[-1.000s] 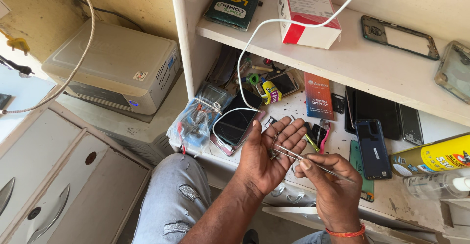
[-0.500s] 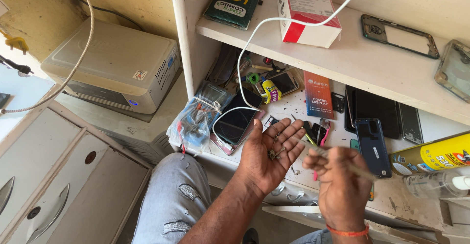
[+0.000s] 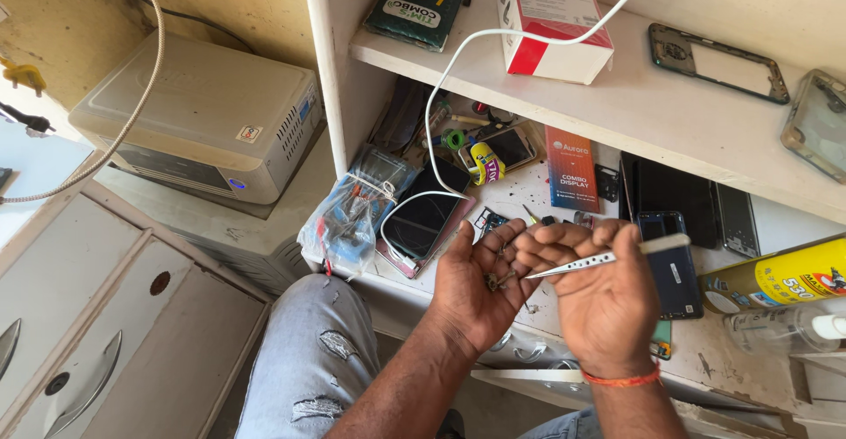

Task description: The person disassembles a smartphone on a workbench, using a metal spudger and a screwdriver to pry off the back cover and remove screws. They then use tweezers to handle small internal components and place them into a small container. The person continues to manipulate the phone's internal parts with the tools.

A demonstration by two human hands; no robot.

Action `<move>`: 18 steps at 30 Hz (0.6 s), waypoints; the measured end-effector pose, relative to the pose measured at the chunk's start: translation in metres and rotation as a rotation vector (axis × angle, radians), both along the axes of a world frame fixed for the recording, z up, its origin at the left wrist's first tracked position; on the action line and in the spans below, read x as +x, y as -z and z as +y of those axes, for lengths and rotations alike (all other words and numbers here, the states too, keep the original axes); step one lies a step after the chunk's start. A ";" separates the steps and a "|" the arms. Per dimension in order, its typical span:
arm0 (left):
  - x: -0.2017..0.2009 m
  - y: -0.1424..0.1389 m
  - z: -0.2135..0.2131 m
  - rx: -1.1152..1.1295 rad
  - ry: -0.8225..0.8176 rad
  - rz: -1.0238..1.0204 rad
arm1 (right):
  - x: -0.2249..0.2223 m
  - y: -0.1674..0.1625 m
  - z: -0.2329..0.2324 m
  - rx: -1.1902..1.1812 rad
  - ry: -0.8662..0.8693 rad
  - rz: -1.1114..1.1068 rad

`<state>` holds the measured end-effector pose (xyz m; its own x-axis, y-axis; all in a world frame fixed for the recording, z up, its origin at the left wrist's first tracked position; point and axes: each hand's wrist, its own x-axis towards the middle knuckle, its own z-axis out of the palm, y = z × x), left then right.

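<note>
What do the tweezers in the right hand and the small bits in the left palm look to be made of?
Tweezers: likely bare metal, silvery and bright along the thin tapered blades. Small bits in the left hand: dark and tiny, possibly metal screws, too small to tell. The right hand pinches the tweezers.

Silver tweezers (image 3: 608,256) near-level, tips over small screws (image 3: 500,279) in palm.

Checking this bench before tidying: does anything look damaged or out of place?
Yes. A bare phone frame without its screen lies on the upper shelf, and tiny loose screws sit in the open left hand rather than a tray.
</note>
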<state>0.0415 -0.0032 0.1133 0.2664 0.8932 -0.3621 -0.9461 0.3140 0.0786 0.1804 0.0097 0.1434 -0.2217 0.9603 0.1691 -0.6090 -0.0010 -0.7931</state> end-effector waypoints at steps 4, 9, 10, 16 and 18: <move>0.003 0.000 -0.001 -0.032 0.033 0.007 | -0.007 0.008 0.001 -0.025 -0.029 0.064; 0.000 0.005 0.000 -0.001 0.025 -0.070 | 0.006 0.007 0.002 0.057 0.066 -0.340; 0.000 0.006 0.001 0.004 0.018 -0.064 | 0.008 0.005 0.003 0.081 0.078 -0.494; -0.002 0.001 -0.001 0.019 0.046 -0.014 | 0.003 -0.014 -0.004 0.375 0.033 -1.305; -0.002 -0.003 -0.001 0.025 0.067 0.010 | -0.003 -0.018 -0.004 0.441 0.001 -1.305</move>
